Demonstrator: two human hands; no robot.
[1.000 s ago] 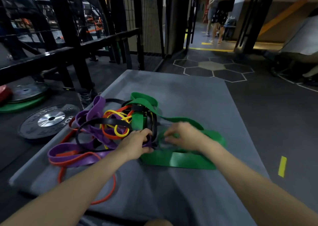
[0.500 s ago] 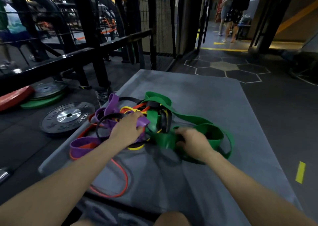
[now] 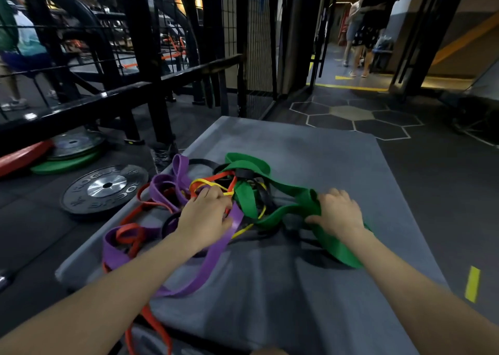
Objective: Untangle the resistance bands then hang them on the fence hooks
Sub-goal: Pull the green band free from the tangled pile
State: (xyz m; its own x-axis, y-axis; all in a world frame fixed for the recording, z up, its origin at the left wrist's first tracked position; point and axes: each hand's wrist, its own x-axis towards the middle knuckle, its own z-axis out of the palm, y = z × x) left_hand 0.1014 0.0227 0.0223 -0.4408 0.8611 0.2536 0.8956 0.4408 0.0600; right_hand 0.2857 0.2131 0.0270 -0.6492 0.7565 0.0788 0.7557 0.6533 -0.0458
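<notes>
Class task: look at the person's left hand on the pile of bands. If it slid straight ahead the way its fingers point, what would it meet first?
Most likely the yellow band, looped just beyond the left hand, then the orange band; depth is unclear.

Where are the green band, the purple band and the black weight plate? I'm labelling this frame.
green band (image 3: 247, 202): head view, on the flat strip hanging mid-tangle.
purple band (image 3: 205, 267): head view, on the long strip trailing toward the camera.
black weight plate (image 3: 106, 185): head view, on its silver hub.
</notes>
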